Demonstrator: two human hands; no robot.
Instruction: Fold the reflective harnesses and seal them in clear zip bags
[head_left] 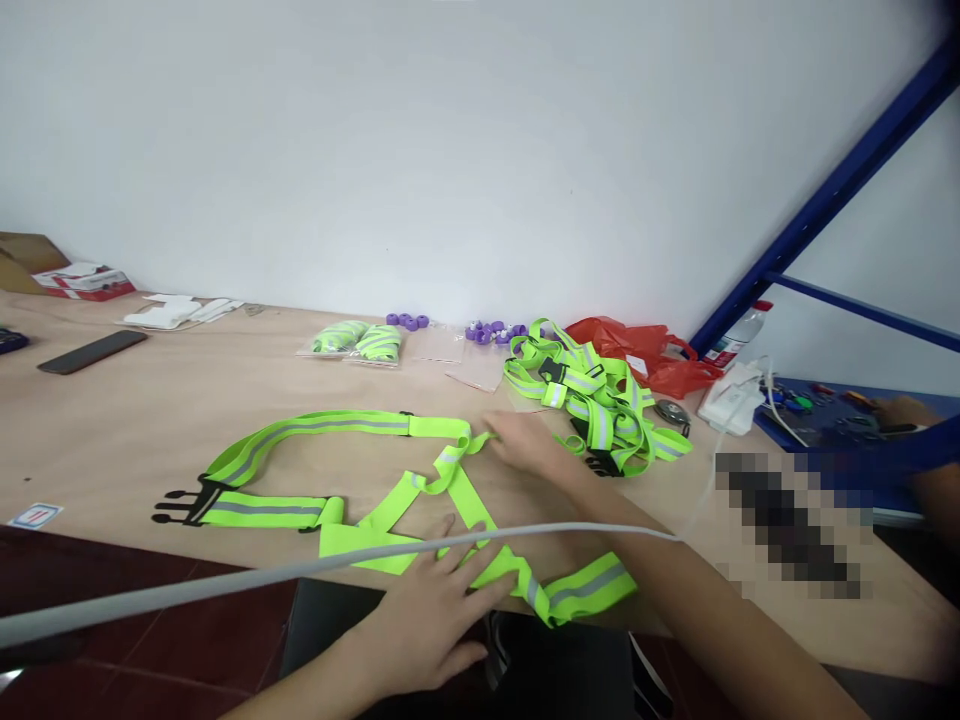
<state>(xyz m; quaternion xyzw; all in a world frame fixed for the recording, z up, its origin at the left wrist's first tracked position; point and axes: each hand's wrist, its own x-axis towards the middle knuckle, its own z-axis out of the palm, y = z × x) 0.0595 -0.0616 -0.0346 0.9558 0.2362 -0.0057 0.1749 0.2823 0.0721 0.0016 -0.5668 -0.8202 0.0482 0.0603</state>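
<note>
A neon yellow-green reflective belt harness point(270, 508) with grey stripes lies spread on the table's near side. Its waist loop curves to the left and ends in a black buckle piece point(196, 500) with prongs. My left hand point(439, 605) rests on the crossed straps near the table edge, fingers spread and lying flat. Farther up, my right hand point(521, 442) is closed on the end of one strap, whose short tip shows beside the fingers. A twisted strap hangs together there with the loop. Part of the harness is hidden beneath my left hand.
A heap of similar harnesses point(600, 400) lies beyond my right hand, near a red plastic bag point(652, 355). Bagged harnesses point(375, 345) and purple items point(491, 332) sit at the back. A white cable point(300, 575) crosses the foreground. Another person's arm point(900, 415) is at right.
</note>
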